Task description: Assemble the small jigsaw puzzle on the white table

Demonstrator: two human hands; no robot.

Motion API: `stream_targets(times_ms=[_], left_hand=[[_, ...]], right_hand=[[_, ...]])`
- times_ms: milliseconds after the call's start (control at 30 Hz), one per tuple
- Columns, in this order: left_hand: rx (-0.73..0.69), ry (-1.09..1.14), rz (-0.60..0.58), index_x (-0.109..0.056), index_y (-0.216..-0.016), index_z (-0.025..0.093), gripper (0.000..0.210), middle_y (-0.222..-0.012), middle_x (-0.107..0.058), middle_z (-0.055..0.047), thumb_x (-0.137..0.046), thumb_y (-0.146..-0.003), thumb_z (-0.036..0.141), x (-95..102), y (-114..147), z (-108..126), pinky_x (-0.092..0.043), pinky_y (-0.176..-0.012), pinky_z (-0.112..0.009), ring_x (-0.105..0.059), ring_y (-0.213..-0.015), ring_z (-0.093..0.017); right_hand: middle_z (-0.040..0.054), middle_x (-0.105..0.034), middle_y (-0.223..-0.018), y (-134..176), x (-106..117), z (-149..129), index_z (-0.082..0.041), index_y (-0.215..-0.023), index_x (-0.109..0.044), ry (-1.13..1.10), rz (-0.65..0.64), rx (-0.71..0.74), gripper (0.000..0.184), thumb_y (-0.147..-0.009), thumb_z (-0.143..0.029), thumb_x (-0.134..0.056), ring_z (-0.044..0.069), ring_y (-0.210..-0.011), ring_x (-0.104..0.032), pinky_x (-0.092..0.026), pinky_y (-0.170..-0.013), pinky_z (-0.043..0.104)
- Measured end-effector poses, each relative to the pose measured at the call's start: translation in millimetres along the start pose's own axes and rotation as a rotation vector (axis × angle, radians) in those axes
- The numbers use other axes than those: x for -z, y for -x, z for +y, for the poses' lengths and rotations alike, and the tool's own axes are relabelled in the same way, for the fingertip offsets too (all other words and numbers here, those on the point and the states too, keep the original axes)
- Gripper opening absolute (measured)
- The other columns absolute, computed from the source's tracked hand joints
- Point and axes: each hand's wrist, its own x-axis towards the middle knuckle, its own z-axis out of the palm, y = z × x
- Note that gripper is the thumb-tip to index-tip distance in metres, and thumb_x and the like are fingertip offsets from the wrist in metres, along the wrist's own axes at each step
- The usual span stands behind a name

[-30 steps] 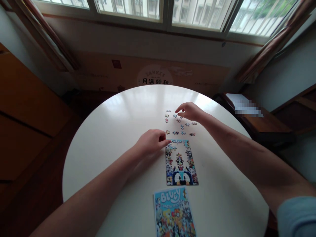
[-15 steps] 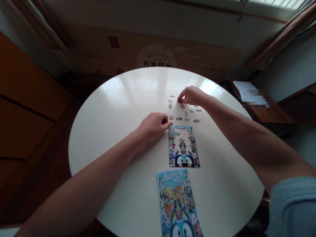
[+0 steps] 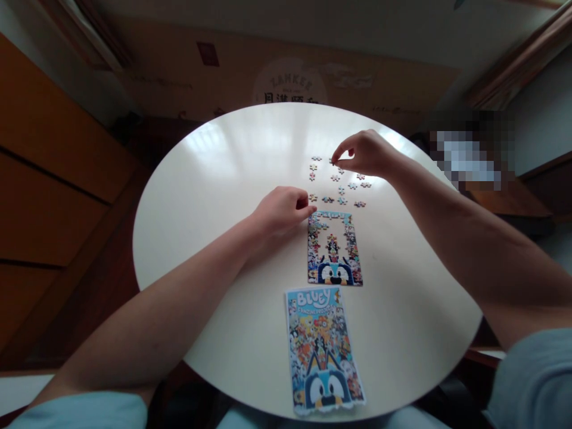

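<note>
A partly assembled jigsaw puzzle (image 3: 336, 274) lies on the white table, its border and a dog's face joined around a gap in the middle. My left hand (image 3: 283, 208) rests at its top left corner, fingers loosely curled and thumb apart, touching the edge with nothing visible in its grip. Beyond the puzzle several loose pieces are spread out. Among them my right hand (image 3: 364, 154) pinches a small puzzle piece (image 3: 331, 161) between thumb and index finger, at or just above the tabletop. The fingertips partly hide that piece.
A printed Bluey picture sheet (image 3: 328, 351) with a ragged lower edge lies nearest me. The round white table (image 3: 201, 196) has its far edge close to a printed cardboard panel (image 3: 165, 65). Wooden cabinet fronts (image 3: 53, 202) stand to the left.
The view has tilted down, showing the sheet's lower edge. My right hand still pinches at the far pieces, slightly lifted and turned. My left hand stays at the puzzle's corner.
</note>
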Motion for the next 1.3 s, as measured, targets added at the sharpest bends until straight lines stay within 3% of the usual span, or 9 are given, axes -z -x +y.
stream_targets(times_ms=[167,300,400,767,1300], left_hand=[[-0.066,-0.049,0.0,-0.065,-0.071,0.017,0.023,-0.076,-0.066,-0.005,-0.066,-0.088,0.032,4.0,2,6,-0.035,-0.062,-0.031,-0.051,-0.066,-0.014],[-0.234,-0.012,-0.008,-0.075,-0.087,0.019,0.012,-0.092,-0.069,-0.005,-0.068,-0.088,0.029,8.4,5,5,-0.041,-0.066,-0.029,-0.056,-0.07,-0.013],[-0.335,-0.002,-0.037,-0.08,-0.094,0.023,0.014,-0.097,-0.07,-0.005,-0.067,-0.088,0.026,10.7,7,5,-0.044,-0.069,-0.028,-0.059,-0.073,-0.013],[-0.389,-0.027,-0.138,-0.082,-0.091,0.027,0.015,-0.089,-0.072,-0.002,-0.067,-0.089,0.027,10.8,8,7,-0.045,-0.067,-0.028,-0.061,-0.07,-0.012],[-0.361,-0.067,-0.188,-0.082,-0.102,0.032,0.021,-0.092,-0.071,-0.002,-0.065,-0.09,0.026,5.5,6,0,-0.043,-0.067,-0.029,-0.06,-0.071,-0.013]], right_hand=[[0.0044,-0.076,-0.094,57,18,-24,-0.026,-0.092,-0.08,-0.028,0.063,0.108,0.015,-0.089,-0.03,-0.066,0.024,-0.091,-0.066,-0.05,-0.089,0.042],[0.0034,-0.077,-0.097,98,14,-36,-0.028,-0.089,-0.08,-0.129,0.103,0.17,0.016,-0.091,-0.033,-0.065,0.025,-0.094,-0.068,-0.052,-0.09,0.044],[0.0022,-0.078,-0.098,113,5,-43,-0.029,-0.09,-0.081,-0.19,0.063,0.162,0.017,-0.091,-0.035,-0.064,0.025,-0.093,-0.069,-0.053,-0.09,0.044],[0.0018,-0.078,-0.096,122,-18,-55,-0.028,-0.091,-0.079,-0.273,-0.04,0.269,0.017,-0.091,-0.028,-0.063,0.021,-0.086,-0.066,-0.052,-0.081,0.037],[0.0007,-0.078,-0.1,118,-35,-54,-0.027,-0.094,-0.079,-0.218,-0.033,0.308,0.019,-0.098,-0.031,-0.06,0.019,-0.087,-0.064,-0.049,-0.081,0.035]])
